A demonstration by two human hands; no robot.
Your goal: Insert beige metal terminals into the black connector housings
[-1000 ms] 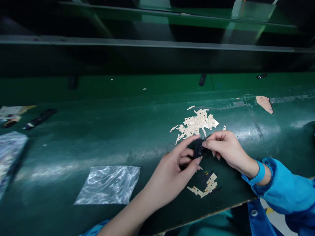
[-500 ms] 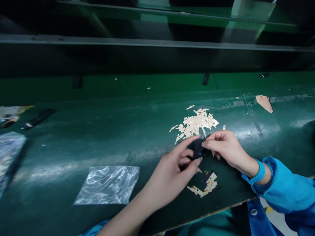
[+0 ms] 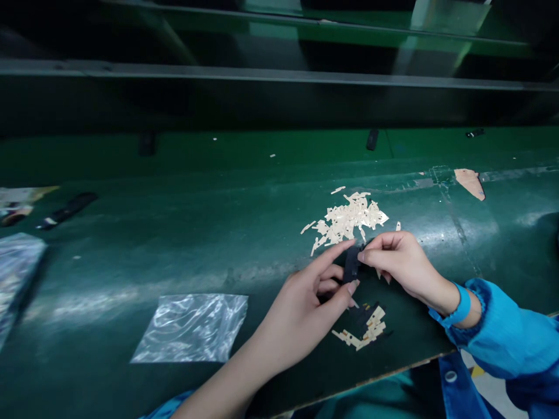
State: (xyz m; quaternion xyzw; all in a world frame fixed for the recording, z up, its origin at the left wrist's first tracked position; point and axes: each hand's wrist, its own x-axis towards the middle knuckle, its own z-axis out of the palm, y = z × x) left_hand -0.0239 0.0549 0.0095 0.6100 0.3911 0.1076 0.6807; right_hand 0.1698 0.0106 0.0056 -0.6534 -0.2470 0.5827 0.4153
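Between the thumb and index finger of my left hand [image 3: 314,297] is a small black part [image 3: 351,265], held upright. My right hand [image 3: 399,262] is closed in a pinch at the part's right edge; anything between its fingertips is too small to tell. A pile of thin cream-coloured pieces [image 3: 351,216] lies just beyond both hands. Below the fingers, near the table's front edge, several more cream pieces [image 3: 371,330] lie beside small dark ones.
A clear plastic bag [image 3: 192,329] lies flat at the left of my left forearm. Further left are another bag [image 3: 17,273] and a black tool [image 3: 69,210]. A tan scrap [image 3: 469,183] and dark objects lie further back on the green table [image 3: 131,244].
Two dark objects and small specks on the table's far strip appear slightly further right. Both hands and the black part have barely moved.
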